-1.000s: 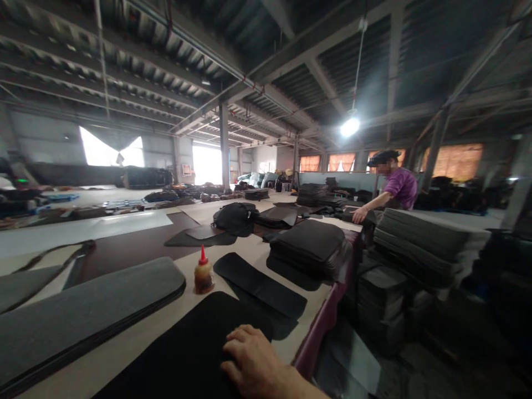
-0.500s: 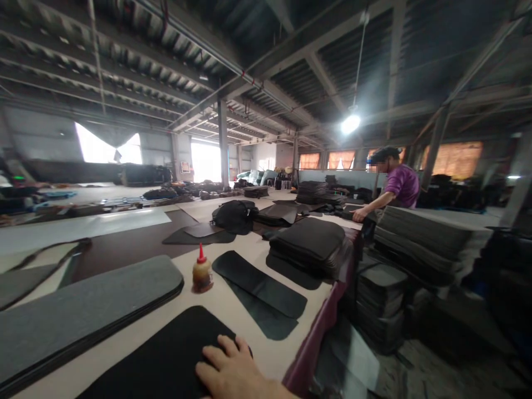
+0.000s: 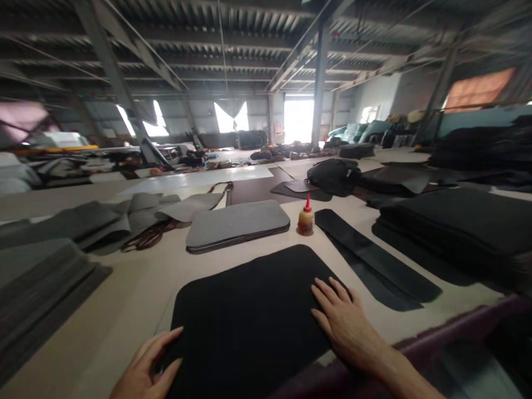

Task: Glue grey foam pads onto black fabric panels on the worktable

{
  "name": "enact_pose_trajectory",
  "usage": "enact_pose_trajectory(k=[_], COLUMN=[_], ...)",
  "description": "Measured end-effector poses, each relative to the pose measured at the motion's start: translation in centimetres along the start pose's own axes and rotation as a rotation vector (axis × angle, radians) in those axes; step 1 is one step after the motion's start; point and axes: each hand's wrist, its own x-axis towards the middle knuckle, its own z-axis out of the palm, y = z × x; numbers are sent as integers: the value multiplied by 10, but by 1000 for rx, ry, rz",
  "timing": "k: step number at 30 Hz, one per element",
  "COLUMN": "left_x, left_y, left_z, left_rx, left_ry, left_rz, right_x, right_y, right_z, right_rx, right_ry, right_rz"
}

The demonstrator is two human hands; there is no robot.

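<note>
Black panel [image 3: 245, 316] lay on bench [image 3: 135, 288], lower centre of frame. Left hand [image 3: 145, 366] newly appeared at left edge; whether grip pinched panel, could not tell. Right hand [image 3: 343, 316] lay spread wide over right edge. Panel seemed steadied from both sides.

– What's being touched?
– The right hand [image 3: 343, 321] lies spread on the right edge of the black panel [image 3: 249, 310]; the left hand [image 3: 141, 368] is at the left edge, its grip unclear
– And beyond the panel?
– A red-tipped bottle [image 3: 306, 221] stands upright between a stack of grey sheets [image 3: 241, 224] and some dark strips [image 3: 374, 263], all on the table [image 3: 137, 288]
</note>
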Motion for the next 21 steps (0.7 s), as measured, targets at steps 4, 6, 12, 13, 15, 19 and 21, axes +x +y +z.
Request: enact_pose_trajectory(k=[4,6,12,13,15,19,21], left_x=[4,7,16,17,18,16,9], left_y=[21,26,34,35,37,34,36], left_z=[5,7,9,9,10,14,18], left_rx=[-45,-63,-125,-127,-126,-92,-34], left_ry=[-19,-20,-43,-49,-65,-29,60], left_rz=[-16,-6,-24,-26,-23,-6,43], right_x=[-7,-10,-12,-11,-11,-11,-12], right_y=[2,4,11,12,13,14,14], right_z=[12,17,22,23,24,23,23], right_rx=[-105,-141,-184,-185,-179,-134,-114], right_ry=[70,102,164,169,182,186,202], right_rz=[35,48,25,20,10,-16,-4])
